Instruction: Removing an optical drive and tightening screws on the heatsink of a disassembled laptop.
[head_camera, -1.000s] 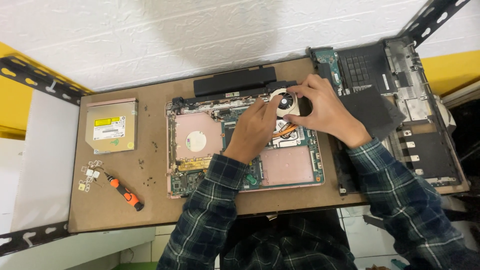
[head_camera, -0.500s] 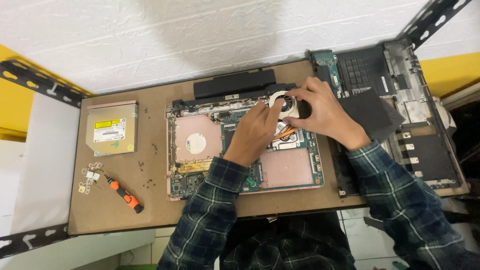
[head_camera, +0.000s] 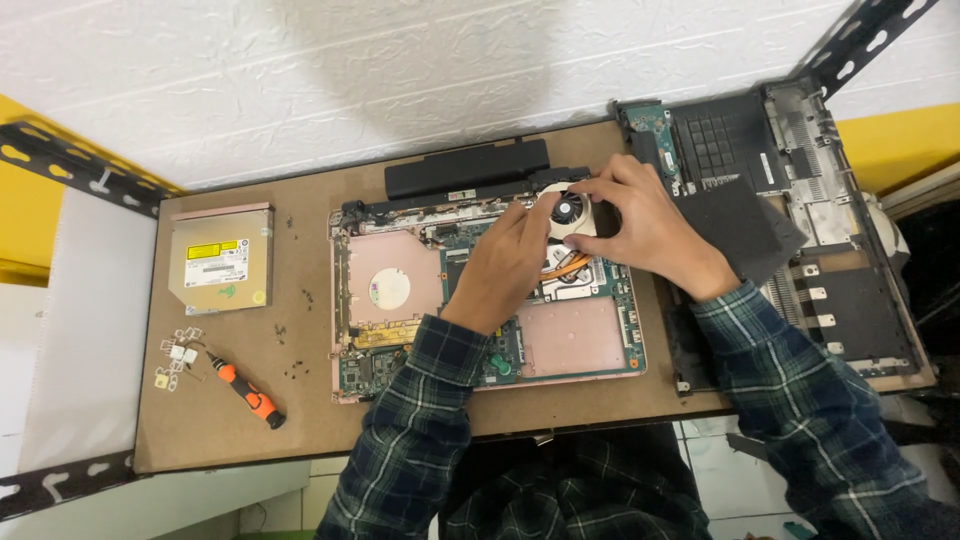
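An opened pink laptop base (head_camera: 590, 345) lies in the middle of the brown table (head_camera: 300, 420), its circuit board exposed. At its back right corner sits a round cooling fan (head_camera: 568, 212) with copper heat pipes below it. My left hand (head_camera: 505, 265) reaches over the board and its fingers grip the fan's left edge. My right hand (head_camera: 640, 225) holds the fan's right side from above. Both sleeves are dark plaid.
A black battery bar (head_camera: 467, 168) lies behind the laptop. A silver optical drive (head_camera: 220, 258) sits at the left, with an orange-handled screwdriver (head_camera: 248, 392), small white parts (head_camera: 178, 355) and loose screws nearby. Removed dark laptop panels (head_camera: 800, 230) cover the table's right end.
Both hands stay on the fan with only slight finger shifts. The view has barely moved.
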